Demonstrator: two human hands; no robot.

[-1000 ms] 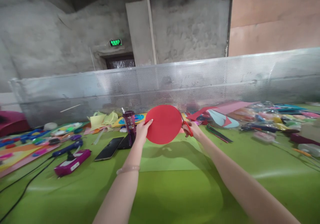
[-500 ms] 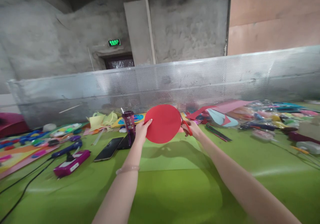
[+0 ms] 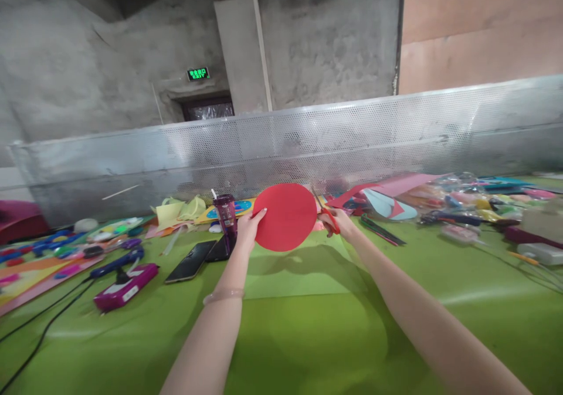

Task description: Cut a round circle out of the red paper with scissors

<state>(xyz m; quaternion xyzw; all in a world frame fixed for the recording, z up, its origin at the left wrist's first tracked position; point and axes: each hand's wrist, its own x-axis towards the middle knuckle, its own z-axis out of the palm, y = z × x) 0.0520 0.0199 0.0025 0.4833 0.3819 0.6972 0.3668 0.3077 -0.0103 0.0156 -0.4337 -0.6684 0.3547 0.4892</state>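
Observation:
My left hand (image 3: 250,227) pinches the left edge of a round red paper disc (image 3: 285,218), thumb on the near face. The disc is held up above the table, facing me. In my right hand (image 3: 339,223) is a pair of scissors (image 3: 331,219) with red-orange handles. Their blades point up and to the left and stand open beside the disc's right edge; whether they touch the paper I cannot tell. A light green paper sheet (image 3: 303,277) lies on the green table below, under the disc's shadow.
Left of my arm are a black phone (image 3: 190,261), a purple cup with a straw (image 3: 227,214), a magenta power strip (image 3: 126,287) and a blue glue gun (image 3: 118,263). A green-black box cutter (image 3: 382,229) and paper scraps (image 3: 389,203) lie to the right. A perforated metal panel (image 3: 299,137) stands behind.
The scissor blades have opened wider and moved slightly off the disc's right edge. My left hand keeps its hold on the disc. The whole view has shifted slightly.

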